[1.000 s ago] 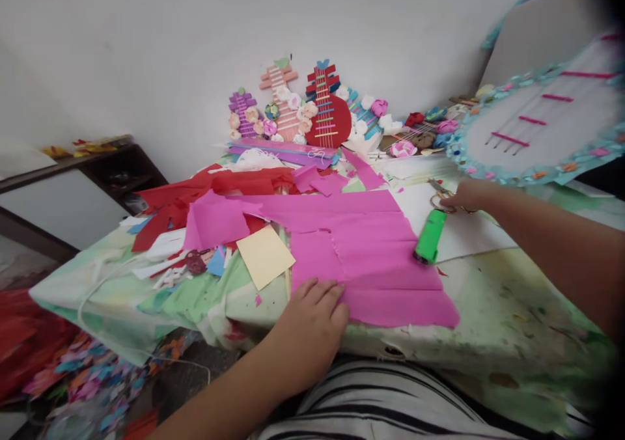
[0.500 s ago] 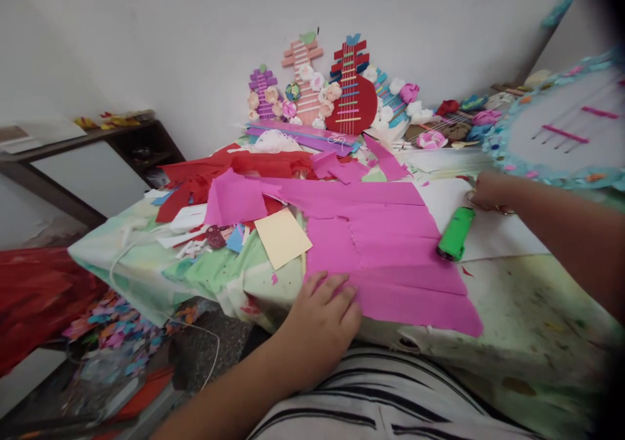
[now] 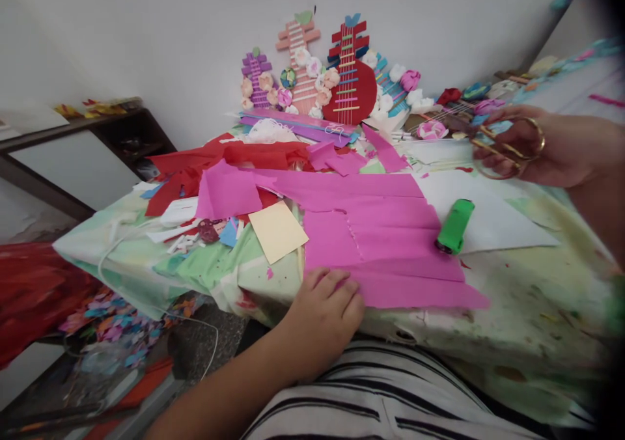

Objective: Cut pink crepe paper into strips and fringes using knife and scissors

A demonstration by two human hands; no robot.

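Observation:
A wide pink paper sheet point(image 3: 385, 232) lies near the table's front edge. On its lower left corner rests my left hand point(image 3: 325, 316), fingers bent and slightly apart, holding nothing. My right hand point(image 3: 547, 147) is raised at the right, its fingers closed on gold-handled scissors point(image 3: 502, 150); their blades point left and are partly hidden. Below it, a green tool point(image 3: 456, 226) lies across the right edge of the pink sheet and a white sheet point(image 3: 502, 222). A cream square of paper point(image 3: 278, 232) sits left of the pink sheet.
Decorated paper instruments point(image 3: 349, 88) lean against the wall at the back. Red paper point(image 3: 249, 157) and paper scraps cover the table's left side. A dark-framed cabinet point(image 3: 73, 160) stands at the left, and coloured scraps point(image 3: 114, 323) lie in a pile below the table.
My right hand has lifted off the white sheet, now with the scissors up in it. My left hand stays on the pink sheet. The view has shifted slightly.

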